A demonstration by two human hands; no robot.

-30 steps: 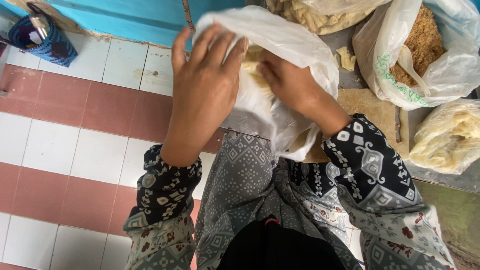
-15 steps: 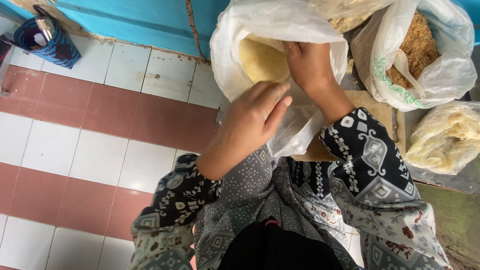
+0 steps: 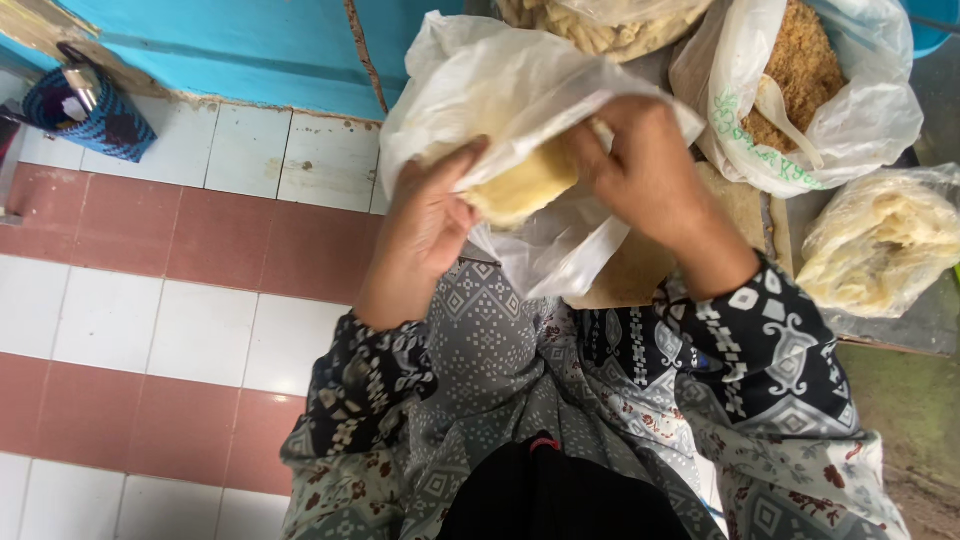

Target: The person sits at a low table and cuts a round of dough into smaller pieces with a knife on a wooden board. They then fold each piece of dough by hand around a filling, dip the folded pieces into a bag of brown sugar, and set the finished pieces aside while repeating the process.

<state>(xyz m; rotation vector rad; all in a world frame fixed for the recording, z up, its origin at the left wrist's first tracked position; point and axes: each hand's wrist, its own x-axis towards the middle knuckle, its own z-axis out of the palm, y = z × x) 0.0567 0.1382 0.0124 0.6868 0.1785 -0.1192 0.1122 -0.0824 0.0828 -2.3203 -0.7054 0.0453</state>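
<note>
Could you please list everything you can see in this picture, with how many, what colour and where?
white bag: 1, thin translucent plastic, centre top, held in both hands
yellow block: 1, pale yellow, inside the white bag
crumb bag: 1, clear plastic with brown crumbs, top right
cracker bag: 1, clear plastic with pale yellow pieces, right edge
snack bag: 1, clear with beige pieces, top centre
basket: 1, blue and black woven, top left on the floor
floor: white and red tiles, left
wall: turquoise, top left
left hand: gripping the white bag
right hand: gripping the white bag
</note>
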